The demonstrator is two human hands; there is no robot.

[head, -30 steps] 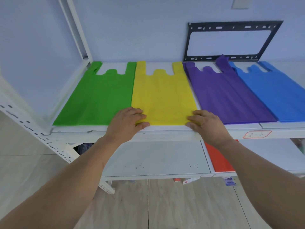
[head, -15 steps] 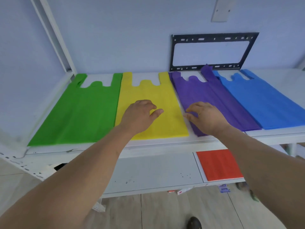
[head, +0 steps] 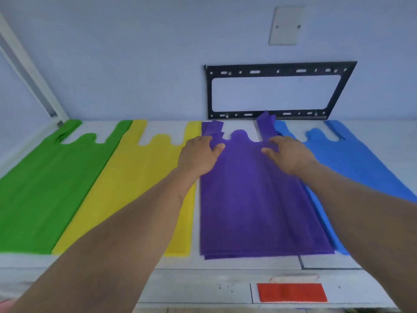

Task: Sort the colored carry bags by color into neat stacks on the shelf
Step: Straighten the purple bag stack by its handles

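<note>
Head view: your left hand (head: 198,154) and right hand (head: 286,154) lie loosely curled, gripping nothing, on the limp, light purple bags (head: 259,199); pinch the handle straps.

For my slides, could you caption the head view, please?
Both hands rest on the purple bags on the shelf.

Bare forearms, hands (head: 198,155) (no sleeves)

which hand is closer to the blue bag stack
Right. The right hand rests on the purple stack right beside the blue stack; the left hand sits at the purple stack's far edge, by the yellow stack.
</note>
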